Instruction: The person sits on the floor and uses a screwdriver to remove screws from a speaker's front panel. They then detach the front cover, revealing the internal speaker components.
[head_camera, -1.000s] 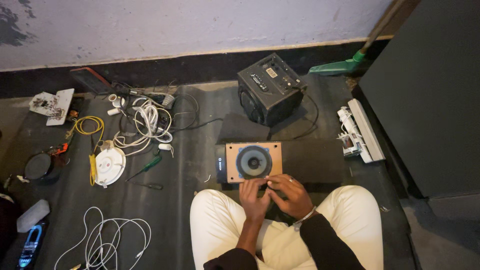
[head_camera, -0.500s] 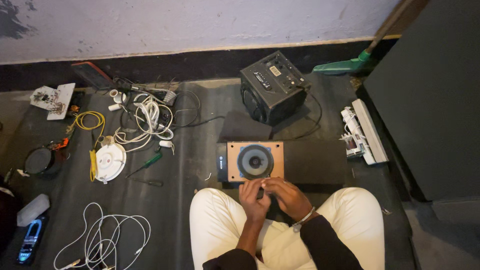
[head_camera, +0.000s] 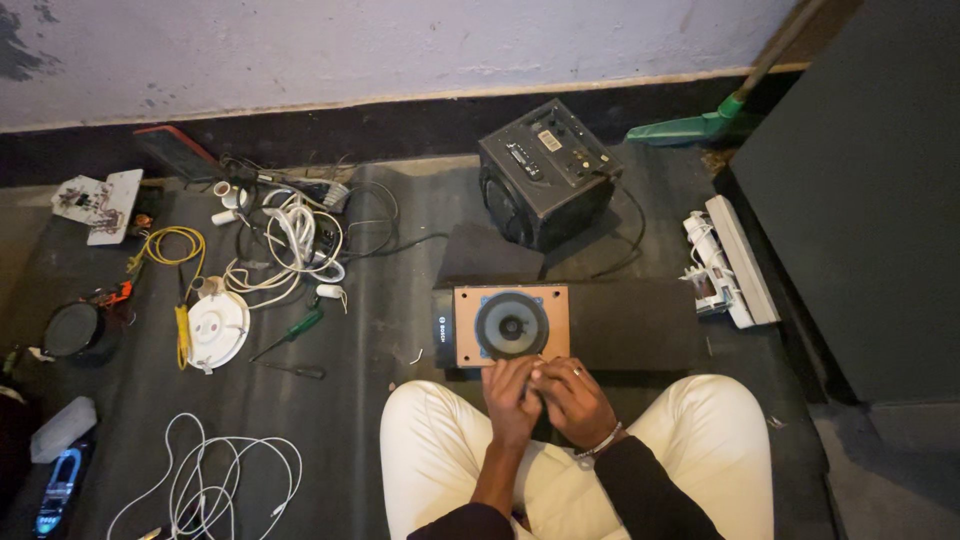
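A round speaker driver in an orange-brown square panel (head_camera: 512, 326) lies on a flat black case (head_camera: 630, 325) on the floor in front of my knees. My left hand (head_camera: 513, 395) and my right hand (head_camera: 572, 400) are pressed together at the panel's near edge, fingers curled around something too small to make out. A ring and a bracelet show on my right hand. I sit cross-legged in white trousers.
A black speaker box (head_camera: 548, 172) stands behind the case. To the left lie tangled white cables (head_camera: 290, 245), a yellow wire (head_camera: 165, 250), a white round socket (head_camera: 217, 328), a green screwdriver (head_camera: 295, 330) and a circuit board (head_camera: 100, 203). A white power strip (head_camera: 735, 262) lies right, beside a dark cabinet (head_camera: 860, 190).
My two hands stay clasped at the panel's near edge with only small finger shifts. The camera view has drifted slightly.
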